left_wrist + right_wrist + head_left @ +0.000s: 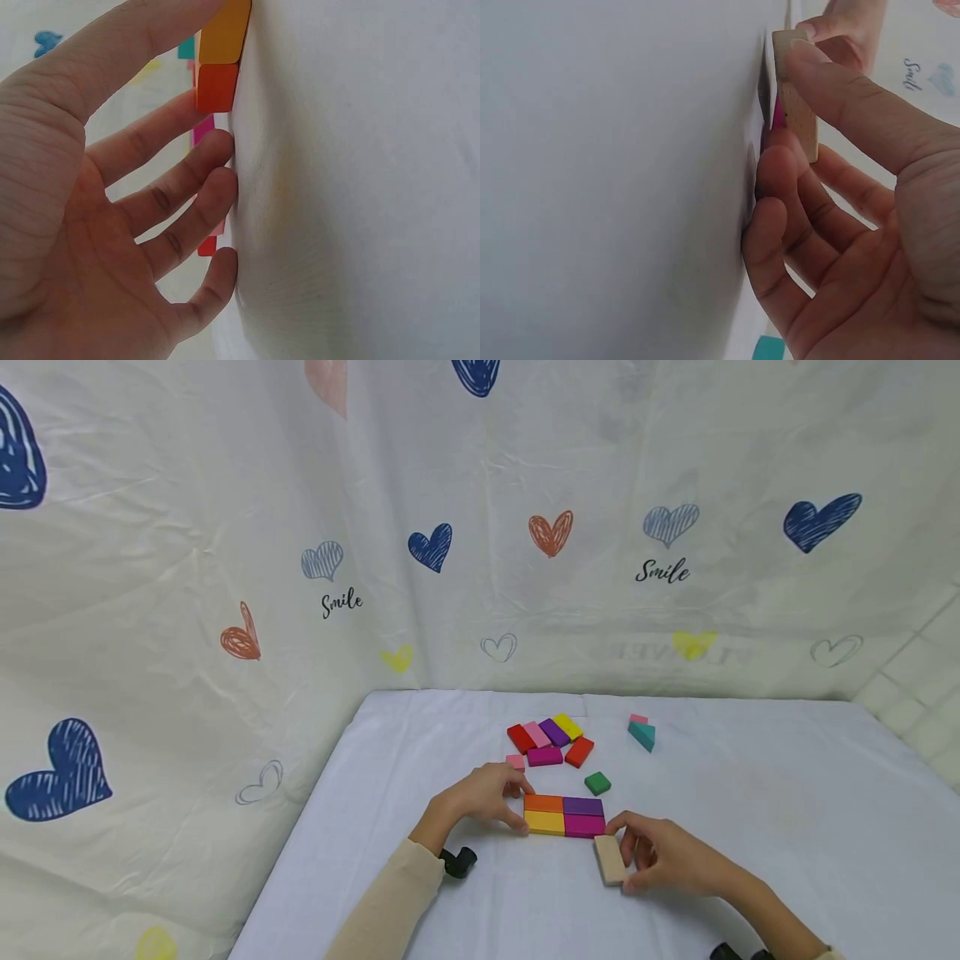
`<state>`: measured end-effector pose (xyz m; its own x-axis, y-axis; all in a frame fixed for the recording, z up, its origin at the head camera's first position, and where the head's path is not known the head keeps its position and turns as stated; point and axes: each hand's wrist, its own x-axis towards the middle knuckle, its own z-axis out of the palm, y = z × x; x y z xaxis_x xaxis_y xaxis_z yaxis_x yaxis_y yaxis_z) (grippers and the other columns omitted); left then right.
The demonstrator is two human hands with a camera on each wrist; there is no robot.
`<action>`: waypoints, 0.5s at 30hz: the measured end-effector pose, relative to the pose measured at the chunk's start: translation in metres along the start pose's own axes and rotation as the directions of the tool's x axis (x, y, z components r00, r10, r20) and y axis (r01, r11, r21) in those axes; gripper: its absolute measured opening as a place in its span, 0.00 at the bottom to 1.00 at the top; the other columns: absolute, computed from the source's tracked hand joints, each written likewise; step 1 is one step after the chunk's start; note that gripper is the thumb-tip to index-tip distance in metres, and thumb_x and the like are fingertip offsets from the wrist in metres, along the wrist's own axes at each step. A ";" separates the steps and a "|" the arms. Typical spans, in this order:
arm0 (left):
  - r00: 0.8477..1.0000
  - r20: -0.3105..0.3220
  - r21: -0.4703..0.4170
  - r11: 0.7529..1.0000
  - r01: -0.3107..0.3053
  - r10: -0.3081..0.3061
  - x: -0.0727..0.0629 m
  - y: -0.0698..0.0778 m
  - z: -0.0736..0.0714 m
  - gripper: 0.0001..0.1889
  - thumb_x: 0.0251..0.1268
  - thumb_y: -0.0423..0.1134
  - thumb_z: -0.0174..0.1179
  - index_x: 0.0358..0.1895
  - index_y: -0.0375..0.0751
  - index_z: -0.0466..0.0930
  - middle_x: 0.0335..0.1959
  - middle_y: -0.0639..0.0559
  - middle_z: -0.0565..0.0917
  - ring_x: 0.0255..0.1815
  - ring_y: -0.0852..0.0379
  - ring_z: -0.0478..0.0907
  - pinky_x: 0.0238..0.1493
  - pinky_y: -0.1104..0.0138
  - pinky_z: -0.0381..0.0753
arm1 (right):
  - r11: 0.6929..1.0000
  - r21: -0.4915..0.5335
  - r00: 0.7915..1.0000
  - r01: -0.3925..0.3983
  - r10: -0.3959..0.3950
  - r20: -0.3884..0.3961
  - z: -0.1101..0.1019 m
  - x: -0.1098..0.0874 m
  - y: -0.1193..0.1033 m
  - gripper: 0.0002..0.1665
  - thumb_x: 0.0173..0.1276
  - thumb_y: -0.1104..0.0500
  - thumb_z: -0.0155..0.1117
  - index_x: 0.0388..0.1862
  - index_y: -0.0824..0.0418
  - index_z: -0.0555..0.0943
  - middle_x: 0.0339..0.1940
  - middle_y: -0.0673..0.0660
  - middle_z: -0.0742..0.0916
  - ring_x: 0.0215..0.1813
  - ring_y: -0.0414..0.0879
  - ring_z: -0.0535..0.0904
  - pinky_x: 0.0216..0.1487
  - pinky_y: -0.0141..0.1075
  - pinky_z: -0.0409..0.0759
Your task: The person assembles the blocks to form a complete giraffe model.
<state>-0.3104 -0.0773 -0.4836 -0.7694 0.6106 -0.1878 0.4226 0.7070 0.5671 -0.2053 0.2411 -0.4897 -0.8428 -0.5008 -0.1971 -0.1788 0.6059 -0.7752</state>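
In the head view, four flat blocks lie together as a rectangle: orange (pixel 543 803), purple (pixel 582 807), yellow (pixel 543 823) and magenta (pixel 583 826). My left hand (pixel 491 795) is at the rectangle's left end. Its thumb and index finger span the orange and yellow blocks, touching their edges; the other fingers are loosely bent, as the left wrist view shows. With thumb and index finger at its two ends, my right hand (pixel 663 853) pinches a plain wooden block (pixel 611 860). This block is slightly tilted beside the magenta block's near right corner.
Behind the rectangle lies a green block (pixel 597 783). Farther back is a cluster of red, pink, purple, yellow and magenta blocks (pixel 544 757). A teal triangular block (pixel 642 735) and a pink one lie to the right on the white-covered table (pixel 787 810). A heart-printed curtain (pixel 480 593) hangs behind.
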 end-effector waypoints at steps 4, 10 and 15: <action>1.000 0.002 -0.003 1.000 0.002 -0.002 0.000 0.000 0.000 0.26 0.49 0.51 0.81 0.54 0.57 0.86 0.42 0.63 0.81 0.46 0.65 0.75 0.46 0.69 0.78 | 1.000 0.006 1.000 0.008 -0.008 0.008 0.001 -0.001 -0.002 0.40 0.56 0.51 0.82 0.63 0.60 0.73 0.36 0.53 0.81 0.33 0.43 0.77 0.33 0.28 0.79; 1.000 0.003 0.000 1.000 0.006 -0.006 0.001 0.000 -0.001 0.26 0.49 0.52 0.81 0.54 0.58 0.85 0.41 0.64 0.81 0.46 0.65 0.75 0.46 0.68 0.78 | 1.000 0.003 1.000 0.000 0.000 0.009 0.001 -0.002 -0.004 0.40 0.57 0.49 0.81 0.62 0.60 0.71 0.37 0.53 0.81 0.34 0.44 0.77 0.33 0.27 0.76; 1.000 0.000 0.003 1.000 0.002 -0.002 0.002 -0.002 0.000 0.26 0.49 0.52 0.80 0.54 0.58 0.86 0.41 0.64 0.81 0.46 0.65 0.75 0.47 0.68 0.78 | 1.000 0.016 1.000 0.009 -0.009 0.013 0.000 -0.002 -0.004 0.38 0.58 0.50 0.81 0.61 0.60 0.71 0.37 0.53 0.82 0.35 0.43 0.78 0.34 0.28 0.78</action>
<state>-0.3126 -0.0773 -0.4850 -0.7701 0.6093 -0.1891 0.4228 0.7094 0.5640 -0.2030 0.2392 -0.4862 -0.8343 -0.5144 -0.1981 -0.1780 0.5915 -0.7864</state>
